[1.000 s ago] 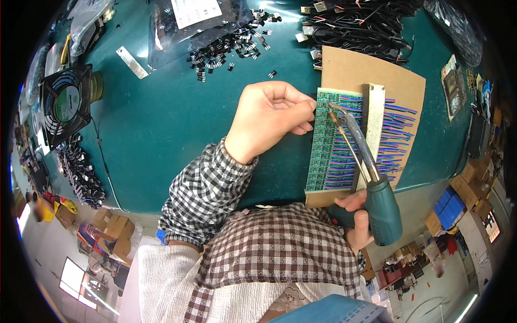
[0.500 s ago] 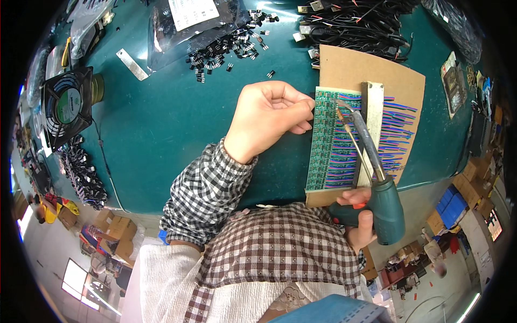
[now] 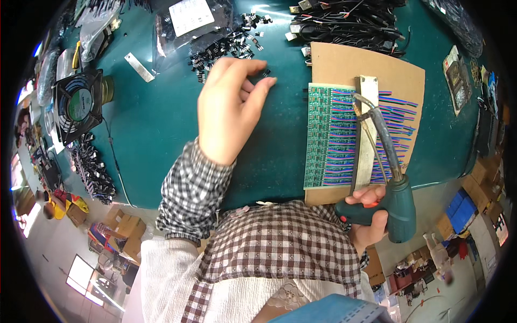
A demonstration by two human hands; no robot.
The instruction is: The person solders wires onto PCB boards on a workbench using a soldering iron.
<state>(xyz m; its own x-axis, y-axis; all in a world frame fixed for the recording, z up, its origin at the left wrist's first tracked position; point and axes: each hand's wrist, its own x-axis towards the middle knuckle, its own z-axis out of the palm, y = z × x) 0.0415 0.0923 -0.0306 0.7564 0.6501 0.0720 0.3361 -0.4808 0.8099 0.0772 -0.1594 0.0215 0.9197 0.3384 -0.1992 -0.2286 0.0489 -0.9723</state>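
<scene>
My left hand (image 3: 229, 110) reaches over the teal table (image 3: 156, 134), its fingertips touching a small black component (image 3: 266, 72) near a scattered pile of similar black parts (image 3: 223, 49). My right hand (image 3: 369, 215) grips a green soldering gun (image 3: 396, 199), whose long metal tip points up over a green circuit board panel (image 3: 328, 137). The panel carries rows of blue and pink wires and lies on a sheet of brown cardboard (image 3: 350, 62). A metal strip (image 3: 366, 134) lies across the wires.
A black cooling fan (image 3: 78, 105) stands at the left, with a heap of black parts (image 3: 91, 169) below it. Plastic bags (image 3: 183, 21) lie at the back. A bundle of black cables (image 3: 350, 19) lies behind the cardboard. Boxes sit on the floor at right.
My left hand has left the circuit board's upper left edge and moved up and left to the loose black components. The soldering gun stays over the board in my right hand.
</scene>
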